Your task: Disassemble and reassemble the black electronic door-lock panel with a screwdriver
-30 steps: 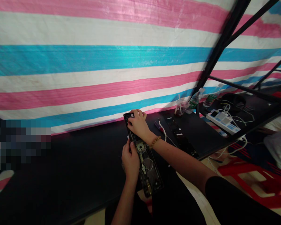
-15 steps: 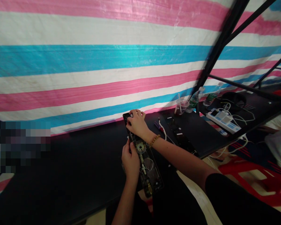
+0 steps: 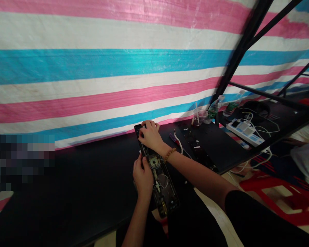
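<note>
A long black door lock housing (image 3: 170, 192) lies slanted at the table's front edge, open side up. Inside it show a round metal part, a white wire and a brass-coloured cylinder at the near end. My left hand (image 3: 143, 175) is closed around its left edge, about midway along. Bent over the far end, the fingers of my right hand (image 3: 151, 137) are closed on the housing; any small part between the fingertips is hidden. A beaded bracelet (image 3: 170, 154) circles my right wrist. Right of the housing lies a purple-handled screwdriver (image 3: 173, 138) beside a white cable (image 3: 179, 142).
A dark flat panel (image 3: 199, 151) lies further right on the black table (image 3: 67, 192). Behind it stand a plastic cup with a straw (image 3: 200, 116) and bottles (image 3: 215, 109). A power strip (image 3: 244, 132) with cables and a red stool (image 3: 262, 192) are at the right.
Both hands keep their hold on the lock housing, and the fingers have barely moved. The whole view has shifted very slightly.
</note>
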{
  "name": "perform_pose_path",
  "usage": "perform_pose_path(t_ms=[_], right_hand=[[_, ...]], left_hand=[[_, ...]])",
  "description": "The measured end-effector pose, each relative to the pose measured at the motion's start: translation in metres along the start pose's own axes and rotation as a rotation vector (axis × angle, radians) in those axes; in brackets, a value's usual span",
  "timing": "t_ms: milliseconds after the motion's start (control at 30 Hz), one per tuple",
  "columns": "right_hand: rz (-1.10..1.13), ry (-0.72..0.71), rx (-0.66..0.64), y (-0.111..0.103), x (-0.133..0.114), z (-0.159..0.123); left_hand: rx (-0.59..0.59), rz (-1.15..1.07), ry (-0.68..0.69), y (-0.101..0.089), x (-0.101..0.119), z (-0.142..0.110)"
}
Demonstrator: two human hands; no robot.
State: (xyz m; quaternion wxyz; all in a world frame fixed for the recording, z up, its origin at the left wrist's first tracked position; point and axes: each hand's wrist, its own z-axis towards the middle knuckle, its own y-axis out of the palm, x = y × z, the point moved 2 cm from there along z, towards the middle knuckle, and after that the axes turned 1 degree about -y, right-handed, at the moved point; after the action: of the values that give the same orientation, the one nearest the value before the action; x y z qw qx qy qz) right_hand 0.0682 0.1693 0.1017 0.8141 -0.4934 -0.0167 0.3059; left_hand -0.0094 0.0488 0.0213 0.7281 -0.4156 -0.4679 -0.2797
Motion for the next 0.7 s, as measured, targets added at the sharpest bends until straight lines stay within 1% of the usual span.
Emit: perform_pose_path(t_ms=[233, 533, 633, 700], right_hand=[[0.001, 0.056, -0.006, -0.0003, 0.0012, -0.0100], [-0.004, 0.101, 0.014, 0.0042, -0.0053, -0.0053], [-0.027, 0.089, 0.018, 0.0032, -0.0078, -0.0061], [-0.058, 0.051, 0.018, 0.0020, -0.0086, -0.0068]], left_hand=[[0.005, -0.015, -0.013, 0.0014, 0.0011, -0.0023], [0.007, -0.015, -0.014, 0.0008, 0.0009, -0.0025], [0.002, -0.010, -0.025, 0.0009, 0.0006, -0.0025], [0.002, -0.010, -0.024, 0.0012, 0.0000, -0.0026]])
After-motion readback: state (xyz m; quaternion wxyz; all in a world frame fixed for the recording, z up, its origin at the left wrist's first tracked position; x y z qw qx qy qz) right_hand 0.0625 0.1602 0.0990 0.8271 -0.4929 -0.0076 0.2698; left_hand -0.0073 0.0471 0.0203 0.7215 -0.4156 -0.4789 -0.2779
